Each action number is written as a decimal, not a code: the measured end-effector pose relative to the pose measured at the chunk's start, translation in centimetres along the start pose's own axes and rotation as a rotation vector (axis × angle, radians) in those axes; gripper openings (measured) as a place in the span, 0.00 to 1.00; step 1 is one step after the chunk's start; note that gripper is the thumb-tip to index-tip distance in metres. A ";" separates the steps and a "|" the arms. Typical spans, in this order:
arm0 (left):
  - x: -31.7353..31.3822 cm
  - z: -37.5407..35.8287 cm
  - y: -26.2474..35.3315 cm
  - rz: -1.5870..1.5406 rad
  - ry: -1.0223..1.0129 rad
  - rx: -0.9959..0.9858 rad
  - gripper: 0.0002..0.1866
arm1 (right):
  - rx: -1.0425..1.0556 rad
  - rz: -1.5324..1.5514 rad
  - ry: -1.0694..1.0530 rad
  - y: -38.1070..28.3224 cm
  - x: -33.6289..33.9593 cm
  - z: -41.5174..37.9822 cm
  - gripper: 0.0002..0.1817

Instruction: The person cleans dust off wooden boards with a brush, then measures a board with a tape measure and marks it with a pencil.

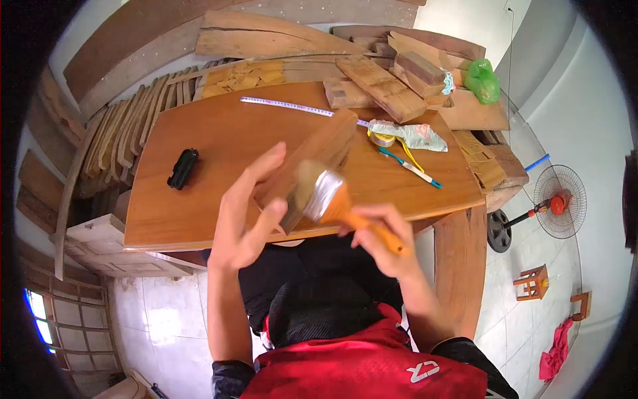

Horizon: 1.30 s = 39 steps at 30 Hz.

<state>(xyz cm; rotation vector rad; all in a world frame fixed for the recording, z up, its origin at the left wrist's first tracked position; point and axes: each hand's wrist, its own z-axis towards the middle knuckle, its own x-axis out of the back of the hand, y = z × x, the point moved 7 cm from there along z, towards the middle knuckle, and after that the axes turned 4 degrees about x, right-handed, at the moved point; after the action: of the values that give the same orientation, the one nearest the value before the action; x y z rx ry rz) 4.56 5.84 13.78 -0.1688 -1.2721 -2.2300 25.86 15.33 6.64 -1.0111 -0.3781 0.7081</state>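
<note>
Orange-handled brush [337,205] gripped in closed right hand [387,241] over wooden board [325,141] at near middle of table [216,136], with left hand [244,216] spread wide alongside, contact unclear, thus risking board slipping or twisting under brush pressure if too loosely braced.

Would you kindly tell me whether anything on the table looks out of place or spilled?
The measuring tape lies pulled out across the table, with a crumpled wrapper over part of it, which looks untidy. I see no spill.
</note>
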 end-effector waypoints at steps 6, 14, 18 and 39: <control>-1.9 5.0 -1.6 0.336 -0.077 0.481 0.31 | -0.059 -0.229 0.253 0.0 4.7 3.2 0.13; -2.6 5.1 -4.2 0.451 -0.283 0.612 0.40 | 0.082 -0.369 -0.215 -0.8 0.8 1.0 0.11; -2.8 5.2 -3.6 0.460 -0.377 0.528 0.45 | 0.015 -0.364 0.404 0.1 6.7 3.9 0.14; -0.3 2.5 -3.3 0.337 -0.213 0.444 0.34 | 0.032 -0.030 -0.148 -0.4 -1.0 0.8 0.12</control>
<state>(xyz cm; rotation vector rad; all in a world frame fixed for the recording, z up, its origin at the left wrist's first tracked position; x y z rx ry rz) 2.64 9.32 12.59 -0.4228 -1.6786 -1.6368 24.81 15.03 7.45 -0.9238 -0.5085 0.7623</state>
